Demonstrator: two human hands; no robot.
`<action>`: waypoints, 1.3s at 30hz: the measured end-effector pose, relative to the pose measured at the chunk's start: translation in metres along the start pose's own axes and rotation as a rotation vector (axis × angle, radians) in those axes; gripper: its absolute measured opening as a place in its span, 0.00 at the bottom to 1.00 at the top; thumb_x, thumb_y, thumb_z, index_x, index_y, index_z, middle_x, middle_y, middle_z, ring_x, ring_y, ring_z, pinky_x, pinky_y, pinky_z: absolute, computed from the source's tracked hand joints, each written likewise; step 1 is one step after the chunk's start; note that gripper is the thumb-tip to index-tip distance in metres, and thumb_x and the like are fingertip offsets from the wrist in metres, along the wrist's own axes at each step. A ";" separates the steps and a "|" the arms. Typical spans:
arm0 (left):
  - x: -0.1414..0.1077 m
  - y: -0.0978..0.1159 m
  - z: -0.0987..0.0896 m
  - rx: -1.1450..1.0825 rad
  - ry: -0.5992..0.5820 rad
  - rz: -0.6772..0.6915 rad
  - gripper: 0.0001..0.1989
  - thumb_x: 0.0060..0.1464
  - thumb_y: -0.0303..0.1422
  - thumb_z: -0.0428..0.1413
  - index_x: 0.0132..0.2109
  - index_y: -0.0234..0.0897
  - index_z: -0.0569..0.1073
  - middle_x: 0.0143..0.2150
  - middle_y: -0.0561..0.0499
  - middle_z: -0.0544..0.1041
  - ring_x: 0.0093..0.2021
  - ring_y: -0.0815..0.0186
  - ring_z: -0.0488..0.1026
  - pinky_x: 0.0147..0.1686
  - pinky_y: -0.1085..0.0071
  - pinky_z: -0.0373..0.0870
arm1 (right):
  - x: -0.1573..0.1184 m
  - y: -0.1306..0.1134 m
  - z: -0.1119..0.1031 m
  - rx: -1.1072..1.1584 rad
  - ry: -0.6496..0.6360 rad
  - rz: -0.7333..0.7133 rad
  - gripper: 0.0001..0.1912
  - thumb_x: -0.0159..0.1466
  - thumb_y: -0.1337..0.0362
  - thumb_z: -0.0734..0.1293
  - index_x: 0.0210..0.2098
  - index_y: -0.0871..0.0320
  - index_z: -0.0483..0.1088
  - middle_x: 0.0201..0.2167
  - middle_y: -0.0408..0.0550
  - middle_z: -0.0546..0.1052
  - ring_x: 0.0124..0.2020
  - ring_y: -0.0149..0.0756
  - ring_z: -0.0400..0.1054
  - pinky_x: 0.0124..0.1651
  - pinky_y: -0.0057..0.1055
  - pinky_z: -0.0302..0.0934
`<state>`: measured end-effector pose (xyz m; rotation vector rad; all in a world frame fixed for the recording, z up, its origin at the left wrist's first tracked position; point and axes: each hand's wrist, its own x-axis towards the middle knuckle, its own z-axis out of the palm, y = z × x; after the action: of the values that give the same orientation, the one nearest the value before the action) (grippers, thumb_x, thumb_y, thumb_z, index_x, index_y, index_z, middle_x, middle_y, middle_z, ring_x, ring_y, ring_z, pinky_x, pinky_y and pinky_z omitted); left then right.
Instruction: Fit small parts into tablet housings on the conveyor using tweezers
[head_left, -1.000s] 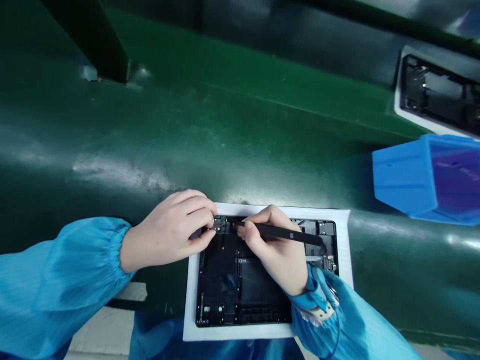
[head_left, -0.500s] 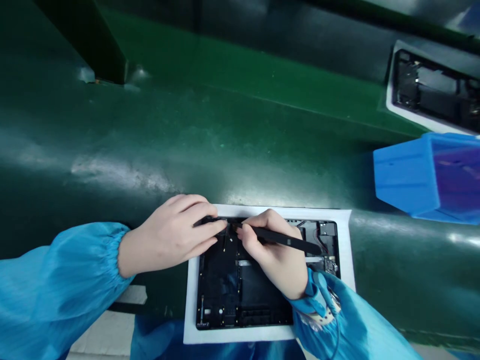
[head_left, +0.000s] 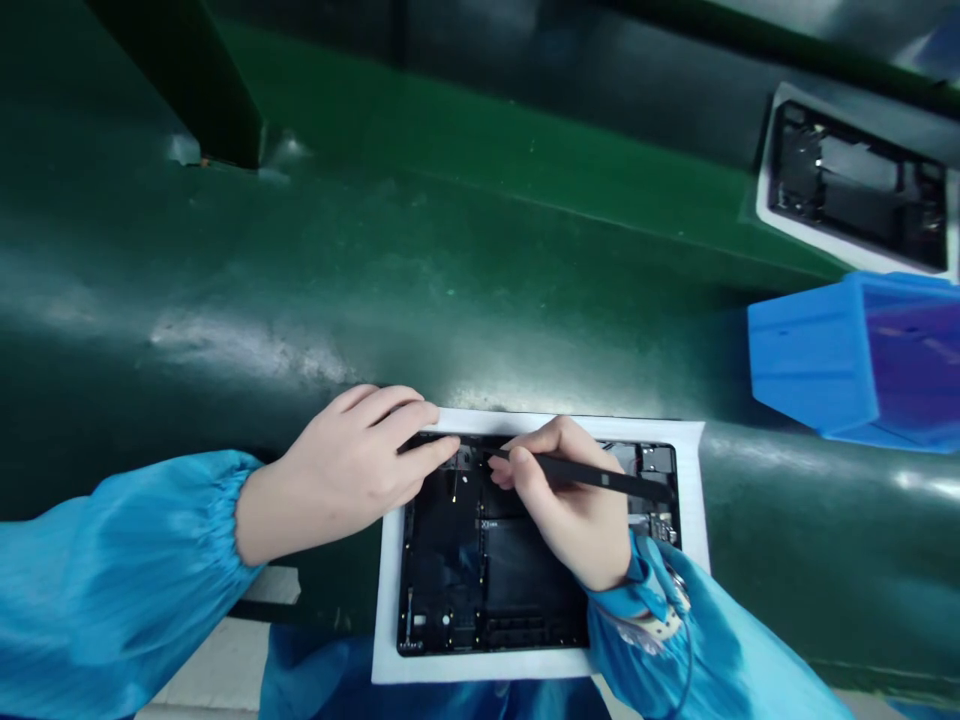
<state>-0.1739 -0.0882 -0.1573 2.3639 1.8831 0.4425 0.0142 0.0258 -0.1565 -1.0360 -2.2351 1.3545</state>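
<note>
An opened black device casing [head_left: 442,560] with parts and cables inside lies on a white sheet [head_left: 694,490] at the near edge of the green table. My right hand [head_left: 574,500] is closed on black tweezers [head_left: 607,478], whose tips point left at the casing's upper part. My left hand [head_left: 360,465] rests over the casing's upper left corner, its fingers apart and the index fingertip touching the inside near the top edge. Nothing shows in the left hand. A strap with a cord is on my right wrist.
A blue bin [head_left: 814,350] stands on the right. Behind it, a second opened casing [head_left: 859,185] lies on a white sheet. A dark post [head_left: 217,100] rises from the table [head_left: 450,260] at the back left.
My right hand and the tweezers have shifted slightly right, and the tweezers lie flatter. My left hand stays at the corner. The view has shifted a little.
</note>
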 end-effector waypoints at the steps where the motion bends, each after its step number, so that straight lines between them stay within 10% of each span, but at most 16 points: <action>1: 0.000 0.000 0.000 -0.013 -0.005 -0.002 0.12 0.57 0.25 0.51 0.46 0.41 0.73 0.43 0.50 0.73 0.47 0.58 0.69 0.42 0.62 0.69 | 0.000 0.000 -0.001 0.020 0.006 0.010 0.09 0.61 0.63 0.64 0.25 0.56 0.65 0.19 0.43 0.74 0.20 0.32 0.68 0.23 0.29 0.63; 27: 0.004 0.007 0.005 0.021 -0.113 0.081 0.20 0.56 0.27 0.50 0.57 0.38 0.67 0.47 0.44 0.70 0.42 0.58 0.68 0.42 0.60 0.70 | -0.001 0.003 -0.005 0.042 0.084 0.003 0.08 0.61 0.64 0.64 0.26 0.56 0.64 0.19 0.40 0.69 0.20 0.31 0.66 0.24 0.30 0.61; 35: 0.006 0.010 0.007 0.023 -0.089 0.085 0.20 0.59 0.38 0.50 0.58 0.42 0.66 0.45 0.43 0.70 0.41 0.57 0.68 0.40 0.59 0.69 | -0.004 -0.001 -0.013 0.093 0.211 -0.304 0.05 0.63 0.67 0.58 0.33 0.54 0.64 0.35 0.50 0.70 0.37 0.41 0.68 0.39 0.41 0.63; 39: 0.000 0.002 0.004 -0.006 -0.054 0.087 0.22 0.59 0.37 0.51 0.58 0.38 0.65 0.47 0.42 0.71 0.43 0.58 0.68 0.40 0.60 0.69 | -0.009 -0.006 -0.011 -0.058 0.051 -0.463 0.09 0.59 0.74 0.57 0.34 0.54 0.63 0.27 0.46 0.69 0.28 0.35 0.66 0.31 0.33 0.62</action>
<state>-0.1706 -0.0880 -0.1609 2.4357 1.7591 0.3863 0.0247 0.0242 -0.1448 -0.5107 -2.2960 1.0532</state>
